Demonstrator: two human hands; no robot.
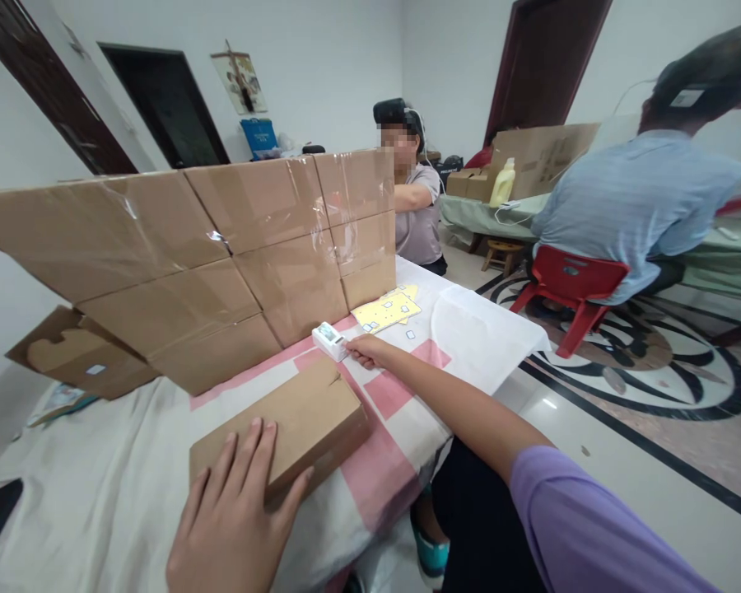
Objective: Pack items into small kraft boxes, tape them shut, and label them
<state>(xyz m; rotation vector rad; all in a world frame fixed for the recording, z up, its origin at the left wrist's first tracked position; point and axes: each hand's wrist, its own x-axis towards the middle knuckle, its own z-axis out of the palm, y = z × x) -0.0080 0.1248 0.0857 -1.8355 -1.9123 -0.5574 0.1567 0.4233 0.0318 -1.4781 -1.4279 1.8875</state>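
Observation:
My left hand point(240, 494) lies with its fingers stretched and spread over the near left part of a closed brown cardboard box point(312, 408). Past the box's far end, the fingers of my right hand point(367, 350) are curled at the near end of a small white device point(329, 339) with a greyish panel on top. Which fingers press on it is hard to see. Just beyond, yellow sheets point(386, 311) carry small whitish pieces, and one small outlined piece point(410, 335) lies on the cloth beside them.
A tall wall of taped cardboard boxes point(277, 247) stands along the table's far side. A pink and white cloth point(386, 445) covers the table. Behind the wall sits another person point(421, 206). On the right, a person sits on a red chair point(577, 276) at another table.

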